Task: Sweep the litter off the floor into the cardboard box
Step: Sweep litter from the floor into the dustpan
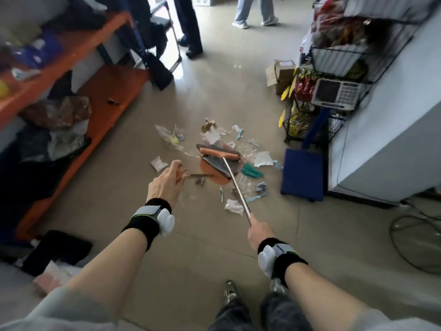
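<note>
**Broom over dustpan, litter mid-floor**

Litter (214,137) lies scattered on the tiled floor (214,87), mid-room: torn paper, clear film, teal scraps. I read no writing on any of it; too blurred. A cardboard box (284,76) stands farther off by the wire rack (338,56), well apart from the pile.

Broom (220,155) head sits over the orange dustpan (214,174), in the thick of the litter.

Open floor runs ahead between the orange shelving (78,75) along the left edge and the blue platform scale (303,174) and white cabinet (386,130) at right. Two people's legs stand at the far end.

My right hand (260,232) grips the broom's metal handle low, arm extended. My left hand (167,181) reaches forward, fingers curled round the dustpan's thin handle. Both wrists carry black bands with white sensor units.
</note>
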`<state>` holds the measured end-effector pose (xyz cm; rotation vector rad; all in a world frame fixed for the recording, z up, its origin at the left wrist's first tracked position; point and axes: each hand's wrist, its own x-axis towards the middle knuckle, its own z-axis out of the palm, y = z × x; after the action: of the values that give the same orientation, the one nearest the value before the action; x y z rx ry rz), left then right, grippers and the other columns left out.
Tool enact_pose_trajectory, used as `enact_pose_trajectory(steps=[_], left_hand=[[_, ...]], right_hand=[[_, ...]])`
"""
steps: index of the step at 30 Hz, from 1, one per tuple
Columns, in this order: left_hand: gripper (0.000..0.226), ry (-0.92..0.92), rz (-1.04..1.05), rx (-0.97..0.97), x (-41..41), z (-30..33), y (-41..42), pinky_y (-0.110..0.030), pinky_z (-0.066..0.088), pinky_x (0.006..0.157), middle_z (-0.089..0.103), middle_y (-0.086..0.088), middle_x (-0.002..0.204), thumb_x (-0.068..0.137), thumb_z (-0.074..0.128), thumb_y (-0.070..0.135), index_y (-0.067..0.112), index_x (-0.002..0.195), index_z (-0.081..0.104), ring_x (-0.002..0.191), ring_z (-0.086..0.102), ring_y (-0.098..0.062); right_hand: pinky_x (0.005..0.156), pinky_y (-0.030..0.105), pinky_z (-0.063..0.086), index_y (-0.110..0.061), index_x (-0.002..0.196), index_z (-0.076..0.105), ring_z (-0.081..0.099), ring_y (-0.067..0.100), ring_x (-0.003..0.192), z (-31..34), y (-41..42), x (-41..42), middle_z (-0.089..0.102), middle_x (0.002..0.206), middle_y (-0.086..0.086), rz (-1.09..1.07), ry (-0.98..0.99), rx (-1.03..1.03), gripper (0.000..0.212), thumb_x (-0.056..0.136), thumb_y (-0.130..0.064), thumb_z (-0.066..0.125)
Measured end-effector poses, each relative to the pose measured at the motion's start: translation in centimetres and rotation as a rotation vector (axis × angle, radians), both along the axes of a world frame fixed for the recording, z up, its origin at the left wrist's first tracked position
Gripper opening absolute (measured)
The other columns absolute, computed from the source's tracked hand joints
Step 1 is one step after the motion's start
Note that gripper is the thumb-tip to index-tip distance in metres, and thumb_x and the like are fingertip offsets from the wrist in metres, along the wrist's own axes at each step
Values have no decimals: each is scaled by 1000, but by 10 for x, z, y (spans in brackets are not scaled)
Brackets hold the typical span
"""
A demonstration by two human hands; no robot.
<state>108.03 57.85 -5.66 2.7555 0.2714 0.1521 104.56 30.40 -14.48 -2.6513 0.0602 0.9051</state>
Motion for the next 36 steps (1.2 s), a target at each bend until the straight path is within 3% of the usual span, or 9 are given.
enact_pose_trajectory(steps=[3, 9, 16, 21, 25, 30, 36], left_hand=[[32, -7, -56, 11, -9, 6, -24, -42, 48, 69, 66, -5, 111, 95, 51, 41, 26, 121, 40, 87, 64, -38], [32, -12, -213, 36, -27, 14, -96, -38, 46, 64, 70, -5, 101, 94, 53, 40, 26, 120, 40, 87, 65, -35], [35, 2, -443, 72, -48, 17, -206, -38, 44, 64, 70, -10, 99, 93, 57, 34, 24, 123, 44, 87, 65, -37], [36, 21, -656, 97, -53, 7, -286, -39, 49, 65, 71, -9, 99, 92, 58, 34, 29, 121, 37, 84, 67, -35], [35, 36, -903, 50, -56, -3, -369, -40, 52, 68, 70, -5, 106, 93, 53, 41, 27, 122, 39, 89, 66, -33], [39, 36, -1152, 52, -63, -6, -468, -42, 52, 71, 68, -7, 102, 93, 50, 47, 28, 124, 36, 88, 65, -35], [37, 20, -1465, 7, -76, -6, -569, -41, 51, 72, 70, -1, 109, 92, 53, 44, 29, 123, 39, 92, 66, -34]], right_hand=[[86, 37, 51, -27, 150, 26, 62, 35, 104, 5, -27, -19, 62, 104, 14, -66, -20, 1, 62, 92, -8, 36], [86, 35, 49, -24, 143, 36, 61, 35, 107, 10, -109, -80, 61, 117, 15, -200, -10, 30, 52, 93, -12, 40], [79, 35, 50, -26, 140, 39, 63, 34, 101, 2, -203, -176, 65, 110, 15, -396, -42, 40, 50, 93, -10, 39], [68, 29, 43, -26, 138, 41, 59, 32, 85, 2, -255, -234, 58, 89, 6, -576, -41, 42, 49, 92, -10, 36], [83, 34, 53, -26, 145, 35, 64, 32, 103, -4, -296, -285, 67, 112, 9, -796, 9, 49, 55, 92, -10, 37], [98, 36, 47, -24, 152, 26, 56, 32, 120, 3, -321, -337, 56, 135, 9, -1068, 31, 87, 56, 98, -14, 36], [95, 32, 45, -21, 145, 38, 57, 33, 117, 16, -320, -375, 58, 131, 11, -1360, 24, 64, 48, 97, -16, 37]])
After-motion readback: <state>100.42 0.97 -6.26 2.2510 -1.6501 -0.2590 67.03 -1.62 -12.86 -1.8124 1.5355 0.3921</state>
